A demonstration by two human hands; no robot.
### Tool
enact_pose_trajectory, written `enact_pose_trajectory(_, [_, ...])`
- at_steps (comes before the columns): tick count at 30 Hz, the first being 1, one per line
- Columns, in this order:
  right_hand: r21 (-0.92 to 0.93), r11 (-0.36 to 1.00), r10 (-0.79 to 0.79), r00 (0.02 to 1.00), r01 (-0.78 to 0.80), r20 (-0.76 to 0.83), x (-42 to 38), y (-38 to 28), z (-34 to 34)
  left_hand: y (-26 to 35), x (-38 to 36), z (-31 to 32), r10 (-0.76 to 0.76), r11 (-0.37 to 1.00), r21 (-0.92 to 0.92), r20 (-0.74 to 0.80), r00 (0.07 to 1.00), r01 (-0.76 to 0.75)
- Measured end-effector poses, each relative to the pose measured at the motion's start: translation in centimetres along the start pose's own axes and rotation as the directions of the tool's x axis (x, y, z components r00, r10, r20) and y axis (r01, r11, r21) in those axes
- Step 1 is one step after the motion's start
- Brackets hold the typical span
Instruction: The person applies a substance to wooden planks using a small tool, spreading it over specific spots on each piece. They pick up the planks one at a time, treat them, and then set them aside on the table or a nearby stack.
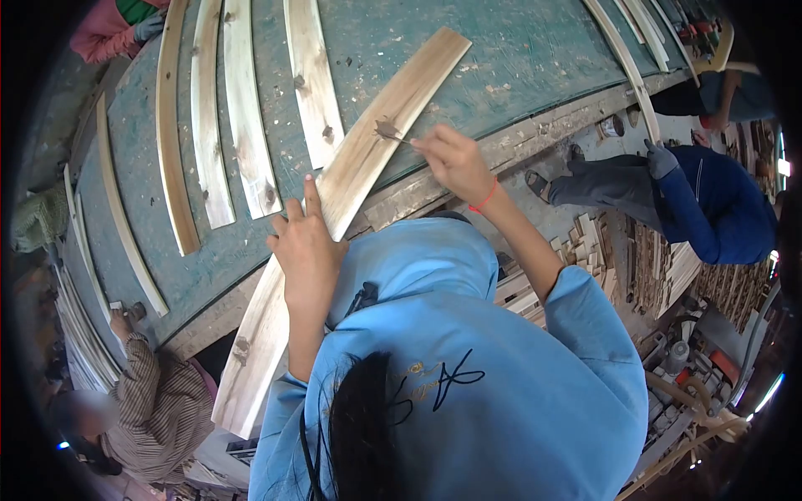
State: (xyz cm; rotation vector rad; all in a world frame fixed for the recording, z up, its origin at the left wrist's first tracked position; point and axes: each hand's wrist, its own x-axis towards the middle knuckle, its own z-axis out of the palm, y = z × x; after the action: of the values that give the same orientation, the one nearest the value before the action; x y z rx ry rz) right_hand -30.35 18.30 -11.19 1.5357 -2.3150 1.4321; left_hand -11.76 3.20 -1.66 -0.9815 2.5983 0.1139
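A long pale wooden board (368,167) lies slantwise over the near edge of the table, its lower end jutting out past my left side. My left hand (305,250) spans the board, index finger stretched along it, the other fingers at its left edge and the thumb at its right. Pinched in my right hand (455,163) is a small thin spatula (404,140). Its tip meets a dark patch (385,129) on the board's face, close to a long brown streak in the grain.
Several more boards (251,125) lie on the green tabletop (401,67). A person in striped clothing (159,409) is at the lower left; a pink sleeve (104,37) shows at upper left. On the right, a person in dark blue (718,204) holds a long strip (622,54). Wood stacks (660,275) stand behind.
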Motion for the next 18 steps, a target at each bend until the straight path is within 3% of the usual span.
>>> enact_pose_trajectory(1, [0.088, 0.991, 0.102, 0.995, -0.1, -0.017, 0.1, 0.0, -0.1, 0.0, 0.0, -0.1, -0.003, 1.0, -0.001, -0.004, 1.0, 0.003])
enact_pose_trajectory(2, [0.09, 0.992, 0.096, 0.995, -0.094, -0.017, 0.3, 0.1, -0.3, 0.0, -0.1, -0.2, 0.007, 1.0, 0.002, -0.015, 1.0, -0.007])
enact_pose_trajectory(3, [0.314, 0.869, 0.391, 0.92, -0.382, 0.037, 0.6, 0.2, -0.4, 0.1, -0.2, -0.2, 0.013, 1.0, 0.004, -0.024, 1.0, -0.013])
enact_pose_trajectory(4, [0.493, 0.615, 0.63, 0.76, -0.615, 0.16, 0.7, 0.2, -0.4, 0.1, -0.2, -0.2, 0.003, 1.0, 0.003, -0.023, 1.0, -0.003])
enact_pose_trajectory(7, [0.424, 0.643, 0.61, 0.762, -0.637, 0.22, 0.1, 0.3, 0.5, 0.0, 0.0, -0.2, 0.0, 1.0, -0.01, -0.01, 1.0, 0.0])
enact_pose_trajectory(8, [0.313, 0.777, 0.523, 0.837, -0.546, 0.16, 0.1, 0.2, 0.6, 0.1, -0.1, -0.4, 0.004, 1.0, -0.009, -0.02, 1.0, -0.004])
enact_pose_trajectory(9, [0.311, 0.775, 0.528, 0.835, -0.549, 0.158, 0.2, 0.1, 0.5, 0.1, -0.2, -0.4, 0.009, 1.0, -0.009, -0.026, 1.0, -0.009])
enact_pose_trajectory(11, [0.12, 0.941, 0.318, 0.948, -0.316, -0.002, 0.8, -0.2, 0.3, 0.2, -0.2, -0.3, 0.012, 1.0, -0.006, -0.035, 0.999, -0.013])
enact_pose_trajectory(18, [0.021, 0.966, 0.26, 0.959, -0.259, -0.116, 0.7, 0.4, 1.7, -0.1, -0.1, 0.4, 0.01, 1.0, 0.001, -0.031, 0.999, -0.01])
